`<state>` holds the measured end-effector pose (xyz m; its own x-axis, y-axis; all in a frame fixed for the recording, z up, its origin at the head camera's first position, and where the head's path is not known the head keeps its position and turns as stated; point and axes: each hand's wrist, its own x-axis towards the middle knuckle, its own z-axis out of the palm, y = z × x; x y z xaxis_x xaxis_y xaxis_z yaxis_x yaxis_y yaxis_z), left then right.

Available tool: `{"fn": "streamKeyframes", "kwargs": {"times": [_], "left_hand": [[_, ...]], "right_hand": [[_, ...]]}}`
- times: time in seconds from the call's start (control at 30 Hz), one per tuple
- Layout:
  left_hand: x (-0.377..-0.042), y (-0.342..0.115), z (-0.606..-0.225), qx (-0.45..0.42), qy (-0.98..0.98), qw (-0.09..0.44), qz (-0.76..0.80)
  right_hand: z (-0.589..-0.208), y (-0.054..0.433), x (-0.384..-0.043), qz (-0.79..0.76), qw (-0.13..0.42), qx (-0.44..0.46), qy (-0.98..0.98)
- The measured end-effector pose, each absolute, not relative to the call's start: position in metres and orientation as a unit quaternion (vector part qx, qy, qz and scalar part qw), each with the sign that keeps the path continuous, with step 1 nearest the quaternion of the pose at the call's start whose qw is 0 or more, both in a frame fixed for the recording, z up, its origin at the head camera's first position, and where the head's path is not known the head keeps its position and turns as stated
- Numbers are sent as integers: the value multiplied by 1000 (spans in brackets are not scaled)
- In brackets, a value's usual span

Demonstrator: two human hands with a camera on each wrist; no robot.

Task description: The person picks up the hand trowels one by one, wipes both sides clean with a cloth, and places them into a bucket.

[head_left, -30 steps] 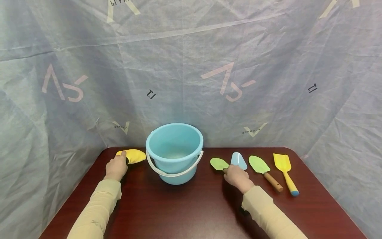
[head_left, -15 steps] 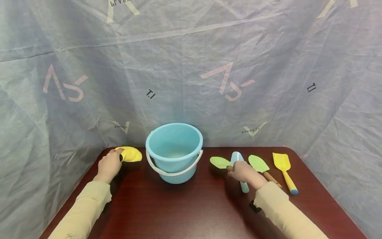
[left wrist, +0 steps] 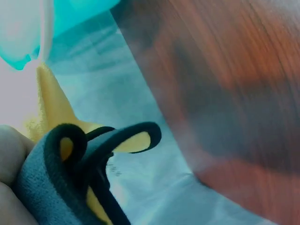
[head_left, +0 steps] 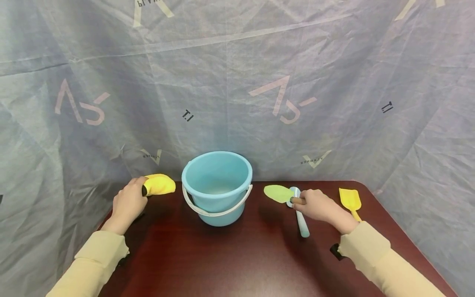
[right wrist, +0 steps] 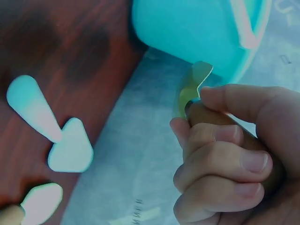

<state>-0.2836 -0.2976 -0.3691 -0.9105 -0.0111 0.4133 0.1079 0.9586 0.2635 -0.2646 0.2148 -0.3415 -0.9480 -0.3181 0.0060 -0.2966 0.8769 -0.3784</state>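
Note:
My left hand (head_left: 130, 200) grips a folded cloth (head_left: 159, 184), yellow on one side and grey on the other, with black edging. It is raised over the table's back left corner, left of the light blue bucket (head_left: 217, 194) and apart from it. In the left wrist view, the cloth's edging (left wrist: 140, 136) curls in loops beside my fingers. My right hand (head_left: 319, 205) holds a hand trowel (head_left: 278, 193) with a light green blade by its wooden handle (right wrist: 211, 115). The trowel is raised, its blade toward the bucket; fingers wrap the handle in the right wrist view.
Below the held trowel lies a light blue scoop (head_left: 302, 222). A second green trowel (right wrist: 43, 202) shows in the right wrist view. Further right is a yellow shovel (head_left: 350, 199), partly behind my arm. A grey sheet (head_left: 222, 82) hangs right behind the dark red table (head_left: 222, 264).
My left hand has lifted the cloth and drawn back leftward. The right hand has raised the trowel off the table and moved right, uncovering the blue scoop's handle.

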Motion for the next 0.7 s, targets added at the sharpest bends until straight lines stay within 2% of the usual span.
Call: {"fn": "streamKeyframes", "kwargs": {"times": [0.13,0.3,0.53,0.7], "left_hand": [[-272,-291,-356,-33,-966,219,-137],[-257,-280,-334,-43,-953,268,-134],[-237,-257,-304,-77,-937,316,-126],[-224,-232,-289,-121,-924,343,-118]], "right_hand": [[-325,220,-255,-188,13,-173,967],[-310,223,-243,-176,-24,-189,966],[-302,221,-225,-190,-30,-207,959],[-299,213,-214,-188,-65,-231,952]]}}
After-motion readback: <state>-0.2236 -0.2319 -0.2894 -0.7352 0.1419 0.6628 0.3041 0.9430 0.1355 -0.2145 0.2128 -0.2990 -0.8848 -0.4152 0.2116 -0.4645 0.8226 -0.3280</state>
